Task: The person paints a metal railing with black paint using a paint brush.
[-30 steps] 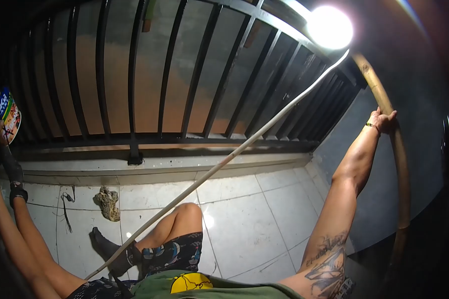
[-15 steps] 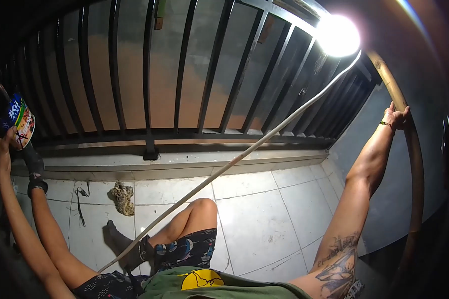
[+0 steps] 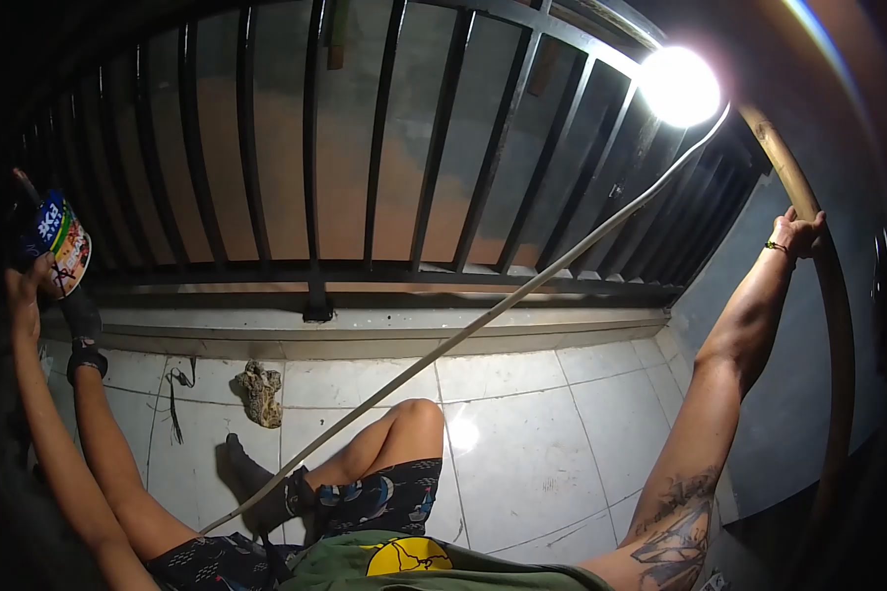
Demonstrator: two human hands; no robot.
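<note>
My right hand (image 3: 796, 232) is stretched out to the right and grips a thick bamboo pole (image 3: 830, 295) that leans against the grey wall. My left hand (image 3: 22, 288) is raised at the far left and holds a colourful printed can (image 3: 64, 242) near the railing. A thin white pole (image 3: 463, 330) runs diagonally from my lap up towards the bright lamp (image 3: 682, 86). I am seated on the tiled floor, with one knee (image 3: 416, 414) bent up and my other foot propped by the railing at left.
A black metal railing (image 3: 365, 167) closes the balcony ahead, above a low concrete kerb. A crumpled rag (image 3: 263, 392) and a black cord (image 3: 174, 399) lie on the white tiles (image 3: 522, 443). A grey wall (image 3: 788, 394) stands on the right.
The view has shifted left, so everything slid right in frame. My right hand stays on the bamboo pole and my left hand keeps the can, now slightly lower and nearer.
</note>
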